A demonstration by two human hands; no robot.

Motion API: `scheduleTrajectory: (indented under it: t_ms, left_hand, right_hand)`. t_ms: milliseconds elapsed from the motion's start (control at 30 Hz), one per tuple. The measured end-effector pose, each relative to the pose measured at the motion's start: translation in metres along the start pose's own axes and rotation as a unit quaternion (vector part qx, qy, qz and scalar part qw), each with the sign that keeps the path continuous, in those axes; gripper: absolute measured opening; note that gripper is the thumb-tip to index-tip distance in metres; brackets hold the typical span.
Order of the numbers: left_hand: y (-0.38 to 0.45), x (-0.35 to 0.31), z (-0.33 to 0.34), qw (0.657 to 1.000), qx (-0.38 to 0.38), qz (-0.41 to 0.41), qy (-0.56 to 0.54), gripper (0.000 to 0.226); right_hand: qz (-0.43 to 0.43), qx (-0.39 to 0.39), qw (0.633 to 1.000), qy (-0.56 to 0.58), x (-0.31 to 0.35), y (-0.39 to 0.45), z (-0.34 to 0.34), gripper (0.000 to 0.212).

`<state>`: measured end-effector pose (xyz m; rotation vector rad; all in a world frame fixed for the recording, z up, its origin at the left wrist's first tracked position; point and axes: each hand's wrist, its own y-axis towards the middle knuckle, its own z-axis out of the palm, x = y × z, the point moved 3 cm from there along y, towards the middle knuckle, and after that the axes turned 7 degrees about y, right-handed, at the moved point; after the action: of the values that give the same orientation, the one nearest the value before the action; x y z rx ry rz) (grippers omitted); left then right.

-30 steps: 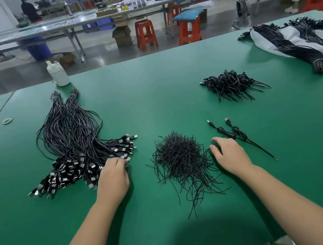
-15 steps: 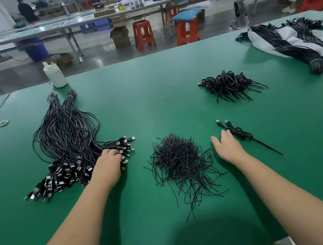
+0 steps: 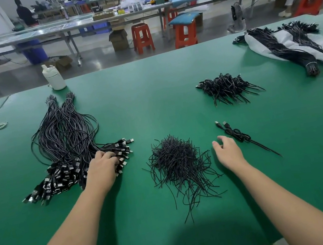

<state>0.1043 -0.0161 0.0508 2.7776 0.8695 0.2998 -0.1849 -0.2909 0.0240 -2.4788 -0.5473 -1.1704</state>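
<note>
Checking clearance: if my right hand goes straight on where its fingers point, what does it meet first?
Probably nothing: the right hand points across bare table, between the pile of ties and the two cables beside it; depth is unclear.

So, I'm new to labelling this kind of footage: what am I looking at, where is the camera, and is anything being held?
No machine here: a camera on a person's head looks down at their two bare hands over a green table. The left hand curls its fingers into the plug ends of a cable bundle; whether it pinches one is hidden. The right hand is relaxed and holds nothing, between a pile of ties and two tied cables.
</note>
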Motion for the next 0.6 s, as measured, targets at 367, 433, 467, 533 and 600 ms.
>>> scheduleTrajectory:
  t_ms: [367, 433, 467, 533, 600]
  left_hand:
    - [-0.003, -0.037, -0.056, 0.993, -0.078, -0.001, -0.088, 0.013]
    - [-0.009, -0.059, -0.078, 0.972, -0.081, -0.018, -0.219, 0.012]
    - [-0.011, -0.070, -0.086, 0.949, -0.049, -0.035, -0.308, 0.012]
    - [-0.015, -0.089, -0.097, 0.855, 0.048, -0.077, -0.511, 0.013]
    - [-0.018, -0.101, -0.106, 0.729, 0.090, -0.125, -0.667, 0.013]
  right_hand:
    - [0.005, 0.045, 0.998, -0.035, 0.008, -0.004, 0.002, 0.051]
    - [-0.001, 0.004, 1.000, -0.010, 0.019, -0.008, -0.001, 0.044]
    - [-0.014, -0.027, 0.999, 0.015, 0.028, -0.012, -0.003, 0.038]
    - [-0.049, -0.040, 0.992, 0.107, 0.052, -0.027, -0.001, 0.033]
    - [-0.076, 0.074, 0.971, 0.213, 0.085, -0.050, 0.011, 0.033]
